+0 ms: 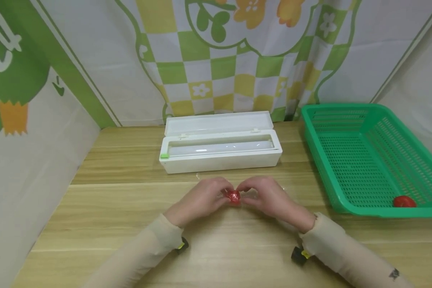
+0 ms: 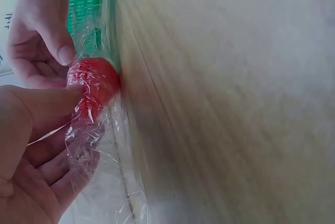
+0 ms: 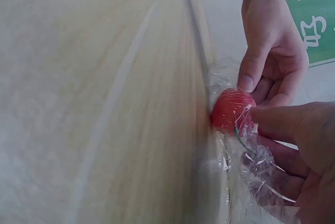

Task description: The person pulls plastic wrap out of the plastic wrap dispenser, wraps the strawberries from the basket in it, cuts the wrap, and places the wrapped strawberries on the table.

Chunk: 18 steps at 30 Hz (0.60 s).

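Note:
A small red tomato (image 1: 234, 197), wrapped in clear cling film (image 2: 86, 135), sits on the table between my two hands. My left hand (image 1: 203, 200) is at its left side, pinching the film against the tomato, with the thumb on the red surface in the left wrist view. From the right, my right hand (image 1: 271, 198) grips gathered film close to the tomato, its thumb at the tomato's edge in the right wrist view. Loose, crumpled film (image 3: 259, 174) trails out over the fingers on both sides.
Behind the hands stands a white cling film box (image 1: 221, 162), its lid (image 1: 219, 124) raised and a roll (image 1: 219, 148) inside. At the right is a green basket (image 1: 322, 172) with another red tomato (image 1: 404, 201) in its near corner. A patterned curtain (image 1: 223, 72) hangs behind the wooden table (image 1: 122, 208).

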Tool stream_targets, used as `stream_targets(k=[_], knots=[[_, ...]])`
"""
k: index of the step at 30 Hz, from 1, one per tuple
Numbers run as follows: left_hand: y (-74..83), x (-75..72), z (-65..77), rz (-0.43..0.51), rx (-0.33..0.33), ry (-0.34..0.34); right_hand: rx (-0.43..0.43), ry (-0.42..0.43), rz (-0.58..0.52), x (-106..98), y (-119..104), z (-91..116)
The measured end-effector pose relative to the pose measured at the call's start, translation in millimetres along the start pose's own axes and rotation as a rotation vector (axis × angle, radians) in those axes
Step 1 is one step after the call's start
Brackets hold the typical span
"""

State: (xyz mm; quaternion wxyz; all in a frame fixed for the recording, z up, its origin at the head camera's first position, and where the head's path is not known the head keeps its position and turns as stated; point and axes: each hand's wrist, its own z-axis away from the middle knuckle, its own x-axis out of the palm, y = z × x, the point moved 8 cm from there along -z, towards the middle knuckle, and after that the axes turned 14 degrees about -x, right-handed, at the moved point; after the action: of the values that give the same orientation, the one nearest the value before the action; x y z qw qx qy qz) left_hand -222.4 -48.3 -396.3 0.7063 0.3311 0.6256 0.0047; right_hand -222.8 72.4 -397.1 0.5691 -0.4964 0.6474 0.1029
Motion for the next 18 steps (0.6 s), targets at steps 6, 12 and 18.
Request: stream_targets(k=[6,12,18], knots=[[-2.5,-1.8,-1.6,-0.021,-0.016,0.021,0.010,-0.006,-0.038,4.1,2.7,-0.7],[4.2,-6.3,-1.5,-0.049,0.055,0.089,0.050,-0.026,-0.042,4.8,9.7,-2.8],[2.9,-1.5,-7.0,-0.022,0.035,0.046,0.050,-0.009,0.021,0.0,12.9,-3.5]])
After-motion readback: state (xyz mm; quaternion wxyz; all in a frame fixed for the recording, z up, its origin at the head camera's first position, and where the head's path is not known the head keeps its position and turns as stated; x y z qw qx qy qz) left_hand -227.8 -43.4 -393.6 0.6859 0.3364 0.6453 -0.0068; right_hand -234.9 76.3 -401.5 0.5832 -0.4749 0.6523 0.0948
